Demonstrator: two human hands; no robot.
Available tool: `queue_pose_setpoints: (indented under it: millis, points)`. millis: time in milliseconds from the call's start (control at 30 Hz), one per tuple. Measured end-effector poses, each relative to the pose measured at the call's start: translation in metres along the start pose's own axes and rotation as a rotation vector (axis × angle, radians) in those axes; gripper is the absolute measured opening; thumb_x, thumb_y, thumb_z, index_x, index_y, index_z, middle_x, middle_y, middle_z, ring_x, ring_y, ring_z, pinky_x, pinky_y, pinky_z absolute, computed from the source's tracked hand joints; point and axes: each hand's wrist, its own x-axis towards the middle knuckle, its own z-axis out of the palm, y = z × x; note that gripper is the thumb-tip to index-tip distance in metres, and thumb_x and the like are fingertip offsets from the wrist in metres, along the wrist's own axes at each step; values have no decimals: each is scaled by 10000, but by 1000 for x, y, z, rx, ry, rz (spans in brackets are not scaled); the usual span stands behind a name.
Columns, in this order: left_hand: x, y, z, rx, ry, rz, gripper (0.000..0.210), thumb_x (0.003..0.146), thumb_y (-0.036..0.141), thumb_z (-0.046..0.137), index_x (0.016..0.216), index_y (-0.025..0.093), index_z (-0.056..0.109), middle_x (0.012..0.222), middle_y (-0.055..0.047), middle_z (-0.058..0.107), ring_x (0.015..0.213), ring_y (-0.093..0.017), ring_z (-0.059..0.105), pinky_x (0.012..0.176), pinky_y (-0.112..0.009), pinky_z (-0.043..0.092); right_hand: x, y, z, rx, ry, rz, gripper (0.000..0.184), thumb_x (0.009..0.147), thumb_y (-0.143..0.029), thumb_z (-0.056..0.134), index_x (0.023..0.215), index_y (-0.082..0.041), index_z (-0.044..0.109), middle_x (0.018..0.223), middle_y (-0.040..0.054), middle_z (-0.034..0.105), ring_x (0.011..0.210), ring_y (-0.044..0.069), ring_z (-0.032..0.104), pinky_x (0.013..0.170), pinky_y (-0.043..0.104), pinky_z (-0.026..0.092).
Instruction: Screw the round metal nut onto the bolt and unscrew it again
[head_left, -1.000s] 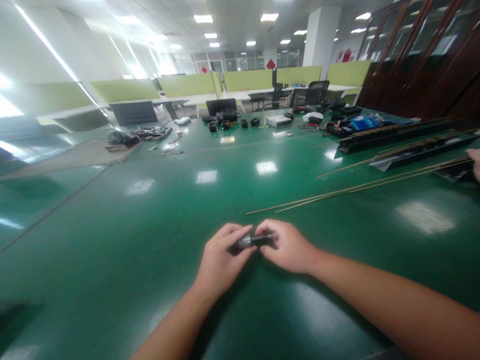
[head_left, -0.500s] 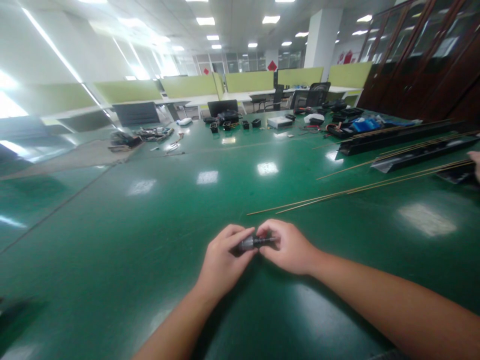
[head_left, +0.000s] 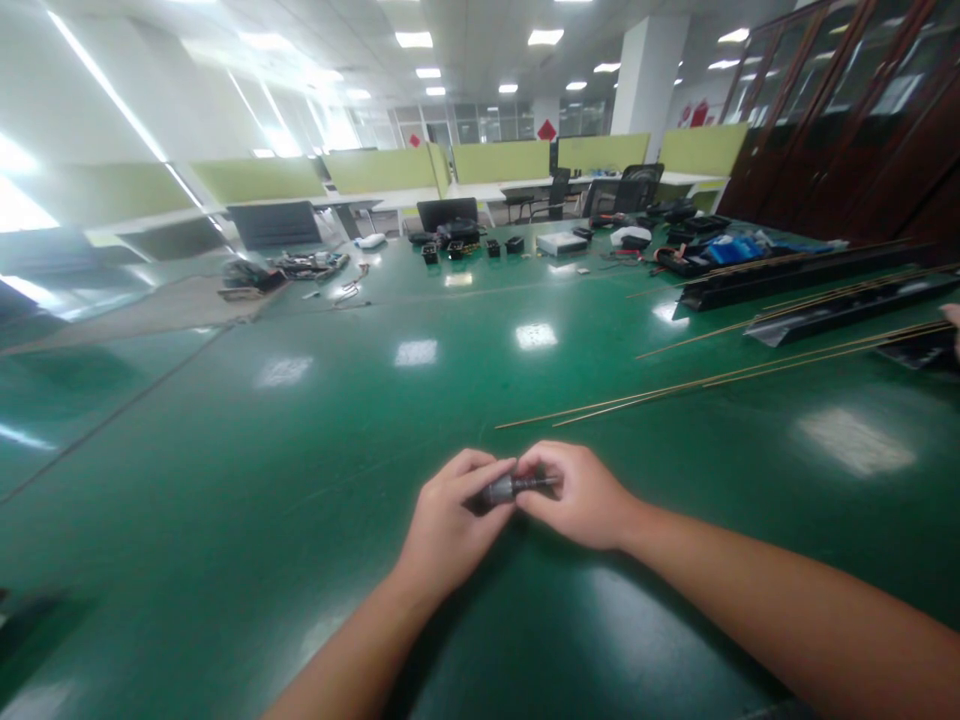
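Note:
Near the front of the green table (head_left: 360,540), my left hand (head_left: 454,510) is closed around the thick end of a small grey-and-black cylindrical part (head_left: 501,488). The part lies sideways, its narrow dark end pointing right. My right hand (head_left: 577,495) pinches that narrow end, thumb and fingers curled round it. Both hands almost touch at the fingertips. Much of the part is hidden by the fingers, and its exact kind cannot be made out. Just beyond the hands lie thin brass-coloured rods (head_left: 600,406), running to the right.
Black metal channels (head_left: 832,310) with more rods lie at right. Another person's hand (head_left: 952,318) shows at the right edge. Along the far side are small black blocks (head_left: 493,248), a white box (head_left: 561,244), a blue bundle (head_left: 735,248) and loose parts (head_left: 311,264).
The two hands stay around the same part, with the fingertips slightly closer together. The rest of the view shifts only slightly.

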Motion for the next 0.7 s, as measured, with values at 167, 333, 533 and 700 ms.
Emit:
queue_pose_setpoints:
  millis: [167, 333, 533, 700]
  points:
    - [0, -1, 0, 15, -2, 2, 344, 783, 129, 699, 1094, 274, 724, 964, -13, 671, 887, -149, 625, 792, -250, 500, -1, 0, 2, -38, 8, -16, 167, 754, -162, 665, 917, -201, 664, 897, 19, 672, 797, 167, 609, 725, 263, 474]
    - [0, 0, -1, 30, 7, -10, 322, 779, 143, 709, 1075, 268, 732, 955, -12, 674, 874, -148, 628, 774, -244, 495, -1, 1, 2, -53, 7, -20, 148, 759, -167, 665, 902, -201, 664, 874, 5, 673, 774, 153, 613, 696, 245, 467]
    - [0, 0, 0, 34, -2, -51, 293, 778, 150, 709, 1046, 265, 742, 952, -13, 681, 874, -152, 634, 776, -252, 494, 0, 2, 1, -59, -8, -23, 133, 767, -174, 664, 898, -197, 672, 856, 2, 677, 761, 147, 613, 680, 236, 457]
    - [-1, 0, 1, 28, 2, -54, 298, 773, 148, 712, 1043, 269, 744, 949, -10, 681, 871, -148, 632, 772, -247, 491, 0, 3, 1, -58, -14, -16, 102, 769, -179, 666, 869, -194, 666, 829, -5, 678, 736, 141, 611, 660, 229, 448]
